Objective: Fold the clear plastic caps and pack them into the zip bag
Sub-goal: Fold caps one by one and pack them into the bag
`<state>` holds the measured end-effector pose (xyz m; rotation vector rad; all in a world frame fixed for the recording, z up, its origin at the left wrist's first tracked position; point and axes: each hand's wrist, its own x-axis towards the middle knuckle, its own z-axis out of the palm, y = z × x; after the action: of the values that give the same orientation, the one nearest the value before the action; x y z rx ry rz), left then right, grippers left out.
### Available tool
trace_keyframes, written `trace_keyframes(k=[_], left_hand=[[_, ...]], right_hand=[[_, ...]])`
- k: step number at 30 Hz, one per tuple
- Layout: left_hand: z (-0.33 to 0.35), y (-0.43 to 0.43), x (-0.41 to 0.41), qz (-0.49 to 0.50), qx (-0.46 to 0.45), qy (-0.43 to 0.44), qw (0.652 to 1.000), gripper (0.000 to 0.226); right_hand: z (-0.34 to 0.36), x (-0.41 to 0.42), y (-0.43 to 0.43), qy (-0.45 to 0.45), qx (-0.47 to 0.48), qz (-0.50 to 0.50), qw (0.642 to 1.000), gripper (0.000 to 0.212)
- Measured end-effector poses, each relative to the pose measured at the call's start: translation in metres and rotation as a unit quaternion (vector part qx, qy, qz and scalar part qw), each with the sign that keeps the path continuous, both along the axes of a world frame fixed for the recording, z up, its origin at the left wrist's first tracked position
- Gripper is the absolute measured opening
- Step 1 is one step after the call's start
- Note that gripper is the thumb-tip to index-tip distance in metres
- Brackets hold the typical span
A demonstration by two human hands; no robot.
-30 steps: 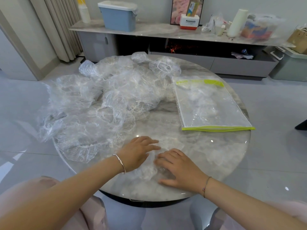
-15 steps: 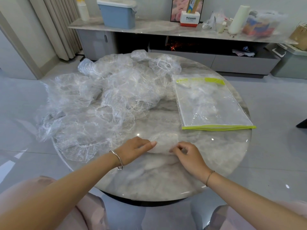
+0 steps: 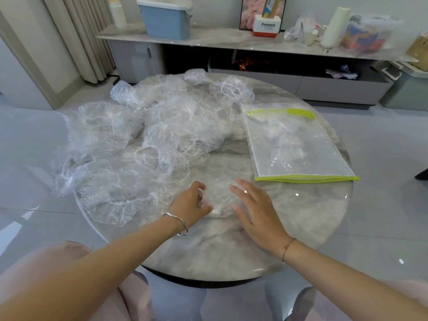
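Observation:
A small folded clear plastic cap (image 3: 218,196) lies on the round marble table (image 3: 301,228) between my hands. My left hand (image 3: 191,203) has its fingers curled on the cap's left edge. My right hand (image 3: 257,209) lies flat with straight fingers over the cap's right side. A big heap of loose clear caps (image 3: 143,144) covers the table's left and far half. The zip bag (image 3: 294,144), clear with lime-green edges, lies flat at the right with some folded caps inside.
A low sideboard (image 3: 231,40) stands behind the table with a blue bin (image 3: 165,18), a white roll (image 3: 333,27) and boxes on it. A curtain (image 3: 83,35) hangs at the back left. My knees in pink show below the table's near edge.
The cap has been folded smaller and shifted away from me. My right hand went from pinching its edge to lying flat on it. My left hand now curls on its left edge.

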<state>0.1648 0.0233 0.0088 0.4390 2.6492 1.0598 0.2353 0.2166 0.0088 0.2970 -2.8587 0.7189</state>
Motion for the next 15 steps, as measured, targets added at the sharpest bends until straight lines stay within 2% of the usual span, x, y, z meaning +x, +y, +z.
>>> trace_keyframes(k=[3, 5, 6, 8, 11, 15], left_hand=[[-0.001, -0.002, 0.003, -0.053, -0.051, 0.126, 0.989, 0.068], [0.0, -0.004, 0.002, -0.14, -0.1, 0.215, 0.961, 0.061], [0.0, -0.004, 0.002, -0.185, -0.123, 0.231, 0.947, 0.053], [0.0, -0.004, 0.005, -0.249, -0.172, 0.222, 0.927, 0.066], [-0.004, -0.009, 0.008, -0.285, -0.266, 0.185, 0.902, 0.088], [-0.002, -0.011, 0.006, -0.27, -0.343, 0.189, 0.879, 0.083]], right_hand=[[-0.012, 0.004, -0.004, -0.08, 0.092, 0.062, 0.991, 0.07], [-0.018, 0.007, -0.003, -0.104, 0.129, 0.071, 0.984, 0.075], [-0.02, 0.008, -0.001, -0.117, 0.143, 0.074, 0.98, 0.075], [-0.02, 0.008, 0.0, -0.133, 0.154, 0.075, 0.976, 0.076], [-0.018, 0.006, 0.0, -0.122, 0.155, 0.079, 0.977, 0.076], [-0.017, 0.005, 0.002, -0.117, 0.162, 0.093, 0.975, 0.076]])
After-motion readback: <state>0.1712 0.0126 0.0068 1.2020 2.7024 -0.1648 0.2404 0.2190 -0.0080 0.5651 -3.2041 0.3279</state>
